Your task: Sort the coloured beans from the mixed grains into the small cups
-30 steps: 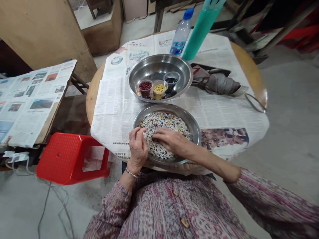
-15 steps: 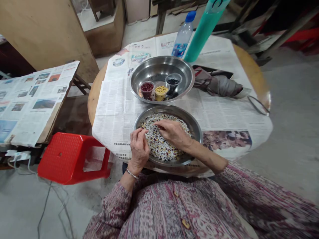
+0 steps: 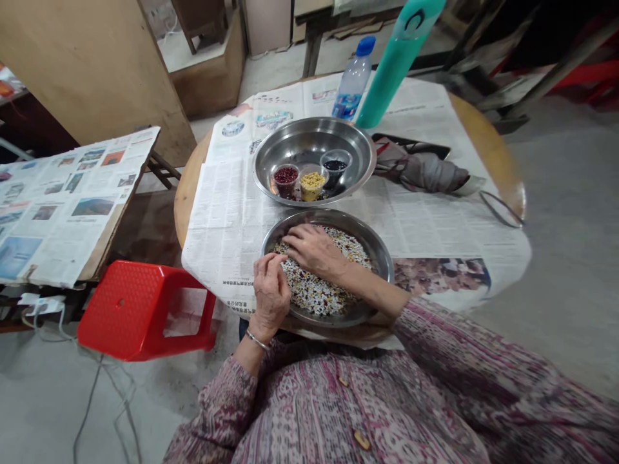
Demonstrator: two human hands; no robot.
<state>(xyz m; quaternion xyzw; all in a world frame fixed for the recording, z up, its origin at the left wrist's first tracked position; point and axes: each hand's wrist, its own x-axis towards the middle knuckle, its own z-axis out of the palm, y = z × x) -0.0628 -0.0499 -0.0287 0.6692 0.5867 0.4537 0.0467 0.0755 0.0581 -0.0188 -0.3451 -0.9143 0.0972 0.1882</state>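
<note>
A steel pan (image 3: 382, 248) full of mixed white, dark, red and yellow beans (image 3: 319, 293) sits at the near edge of the round table. My left hand (image 3: 271, 290) rests on the pan's left rim, fingers curled in a loose fist; what it holds is hidden. My right hand (image 3: 312, 248) lies over the beans at the pan's far left, fingers bent down onto them. Behind it a second steel pan (image 3: 355, 138) holds three small cups: red beans (image 3: 285, 175), yellow beans (image 3: 312, 181) and black beans (image 3: 334, 165).
Newspaper (image 3: 227, 212) covers the table. A water bottle (image 3: 352, 84) and a teal flask (image 3: 391, 64) stand at the back. A folded grey umbrella (image 3: 425, 171) lies to the right. A red stool (image 3: 140, 309) and a paper-covered bench (image 3: 62, 200) are at left.
My right hand has slid up and to the left across the beans, toward the pan's far left side. My left hand has stayed on the left rim.
</note>
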